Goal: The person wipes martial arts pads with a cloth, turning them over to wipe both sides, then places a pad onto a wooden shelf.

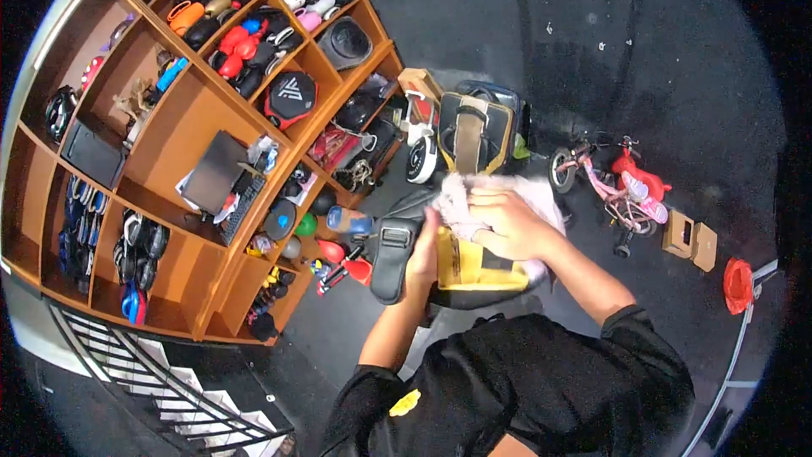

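Note:
My left hand [423, 256] holds the edge of a black padded strap piece [393, 261], thumb up and the other fingers mostly hidden. My right hand [507, 222] presses a pale pink cloth [545, 200] onto a black and yellow padded item [478, 267], its fingers close together over the cloth. The cloth spreads over the item's upper part and right side. Below the cloth a yellow panel shows. Just beyond stands another black pad with yellow edging and a brown strap [468, 135].
A wooden shelf unit [220, 288] with gloves, helmets and pads fills the left. A laptop [213, 173] rests in it. On the right are a pink child's bicycle [622, 190], a cardboard box [677, 234] and a red bag [738, 285]. Stair railings [139, 372] show lower left.

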A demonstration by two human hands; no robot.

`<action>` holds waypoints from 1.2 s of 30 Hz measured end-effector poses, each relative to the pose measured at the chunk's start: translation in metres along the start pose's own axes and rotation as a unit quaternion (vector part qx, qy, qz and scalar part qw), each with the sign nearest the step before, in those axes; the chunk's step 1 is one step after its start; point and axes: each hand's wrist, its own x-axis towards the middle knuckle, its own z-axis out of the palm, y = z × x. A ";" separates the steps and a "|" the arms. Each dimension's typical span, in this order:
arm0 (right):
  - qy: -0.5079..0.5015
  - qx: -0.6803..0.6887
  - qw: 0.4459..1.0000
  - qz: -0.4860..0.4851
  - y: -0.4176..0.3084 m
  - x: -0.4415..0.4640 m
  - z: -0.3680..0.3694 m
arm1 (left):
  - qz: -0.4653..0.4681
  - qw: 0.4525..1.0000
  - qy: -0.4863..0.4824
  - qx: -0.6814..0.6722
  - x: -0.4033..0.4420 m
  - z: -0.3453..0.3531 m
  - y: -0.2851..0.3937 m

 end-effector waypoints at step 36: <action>0.119 0.162 0.975 0.094 0.137 -0.107 0.001 | 0.167 0.973 0.055 0.151 0.106 0.168 -0.085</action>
